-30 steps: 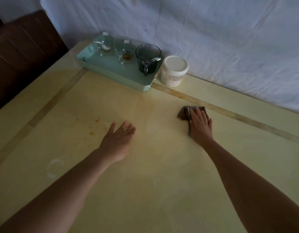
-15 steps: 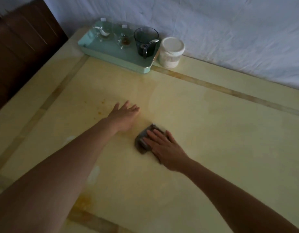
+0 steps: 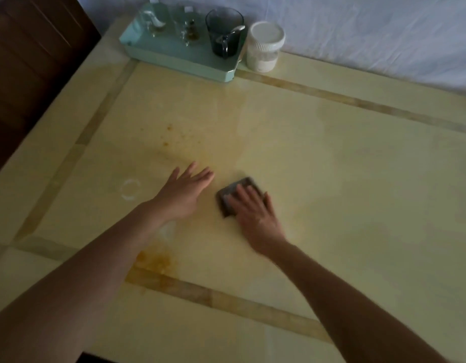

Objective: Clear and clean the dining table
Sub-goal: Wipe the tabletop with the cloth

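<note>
My right hand (image 3: 255,214) presses flat on a dark grey cloth (image 3: 228,199) in the middle of the pale yellow dining table (image 3: 344,179). My left hand (image 3: 183,191) lies flat on the table just left of the cloth, fingers spread, holding nothing. Orange stains (image 3: 171,134) speckle the surface beyond my left hand. More orange smears (image 3: 154,260) sit under my left forearm. A white ring mark (image 3: 129,189) shows to the left.
A mint-green tray (image 3: 174,55) at the far left corner holds two clear glasses (image 3: 171,22) and a dark glass mug (image 3: 225,31) with a spoon. A white-lidded jar (image 3: 264,45) stands beside it. White cloth (image 3: 370,30) hangs behind; a dark wooden chair (image 3: 30,61) is left.
My right hand swept the cloth from the far right of the table leftward and nearer, ending beside my left hand. The view shifted closer to the near table edge.
</note>
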A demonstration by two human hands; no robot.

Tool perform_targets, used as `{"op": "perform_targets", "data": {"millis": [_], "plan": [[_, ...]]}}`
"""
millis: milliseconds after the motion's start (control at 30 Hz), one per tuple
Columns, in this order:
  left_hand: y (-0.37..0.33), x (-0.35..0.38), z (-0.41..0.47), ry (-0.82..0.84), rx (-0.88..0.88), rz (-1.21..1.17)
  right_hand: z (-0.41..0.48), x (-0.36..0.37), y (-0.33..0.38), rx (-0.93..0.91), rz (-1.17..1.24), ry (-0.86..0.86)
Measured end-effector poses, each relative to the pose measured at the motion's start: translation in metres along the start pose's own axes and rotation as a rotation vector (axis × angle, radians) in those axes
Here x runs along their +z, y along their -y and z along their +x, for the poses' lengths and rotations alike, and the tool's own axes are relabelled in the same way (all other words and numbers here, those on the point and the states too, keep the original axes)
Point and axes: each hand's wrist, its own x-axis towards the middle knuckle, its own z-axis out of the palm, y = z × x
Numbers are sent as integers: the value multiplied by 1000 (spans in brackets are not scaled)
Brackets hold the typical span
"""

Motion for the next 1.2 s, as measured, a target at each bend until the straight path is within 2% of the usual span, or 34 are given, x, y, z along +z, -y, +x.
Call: {"op": "perform_targets", "data": {"millis": [167, 233, 267, 367, 467, 600, 700, 867, 1000, 1067, 1200], "plan": [[-3, 11, -20, 44, 17, -33, -76, 34, 44, -316, -157, 88], [-6, 14, -26, 47, 34, -12, -76, 31, 29, -331, -197, 83], [-7, 16, -27, 46, 43, 4, -70, 26, 17, -257, -187, 69], [-12, 22, -31, 55, 64, 47, -61, 4, -33, 120, -58, -69], [-18, 26, -35, 54, 48, 87, -82, -9, -76, 460, 79, -117], [-25, 24, -36, 37, 49, 108, -99, -4, -68, 655, 117, -170], [-28, 24, -39, 52, 41, 123, -100, 11, -24, 574, 153, -114], [-36, 26, -44, 22, 15, 117, -136, 56, 86, 66, -11, -10], [-49, 38, -61, 3, 58, 69, -179, 70, 91, -195, -168, 14], [-53, 47, -74, 23, 95, 67, -193, 68, 71, -179, -157, -8], [-60, 66, -104, 61, 149, 90, -235, 63, 16, 258, -19, -108]]}}
